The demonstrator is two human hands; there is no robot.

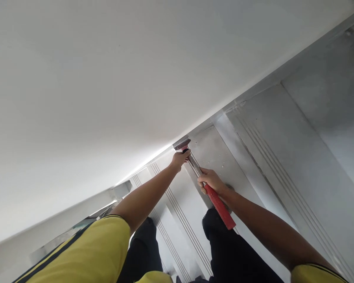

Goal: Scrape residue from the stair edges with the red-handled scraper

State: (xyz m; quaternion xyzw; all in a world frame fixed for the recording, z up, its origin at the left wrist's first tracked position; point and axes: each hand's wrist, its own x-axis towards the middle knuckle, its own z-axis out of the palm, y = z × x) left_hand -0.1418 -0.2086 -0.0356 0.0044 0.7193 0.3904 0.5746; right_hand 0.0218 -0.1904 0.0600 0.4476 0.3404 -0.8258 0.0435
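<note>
A long-handled scraper (220, 206), with a red grip, a metal shaft and a wide flat head, slants across the middle of the view. Its head lies against the step, right by the foot of the white wall (120, 82). My left hand (180, 158) is closed round the neck just behind the head. Farther down, my right hand (210, 181) wraps the shaft at the top of the red grip. The scraper's blade edge is too small to make out clearly.
Grey stair steps (262, 145) with grooved edges run down from upper right to lower left. White specks lie on the step near the scraper head. My legs (233, 251), in dark trousers, stand on the stairs below. A low skirting strip (253, 90) follows the wall.
</note>
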